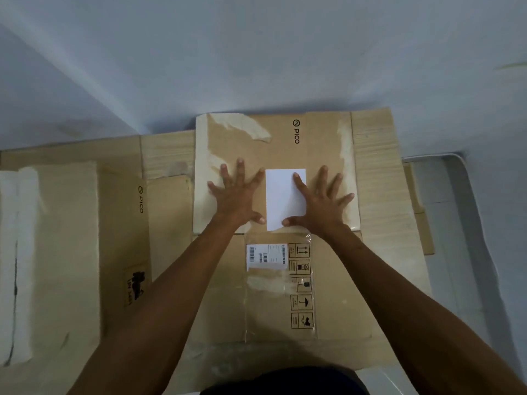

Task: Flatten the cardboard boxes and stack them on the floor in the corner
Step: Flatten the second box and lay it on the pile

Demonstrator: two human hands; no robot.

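Pressing splayed and empty, left hand (236, 195) and right hand (322, 201) lay directly atop the flattened PICO box (251, 151), probably topmost.

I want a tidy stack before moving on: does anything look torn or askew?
On the top box, ragged torn tape crosses the far-left corner. The wider cardboard beneath sticks out on both sides.

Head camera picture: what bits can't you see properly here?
Shipping label: print too small to read, head view.
White sticker: partly covered by the right hand.
Top flattened box: patch hidden under the left hand.
Cardboard underneath: mostly covered by the top box; layer count unclear.
Left cardboard: cut off by the left edge.
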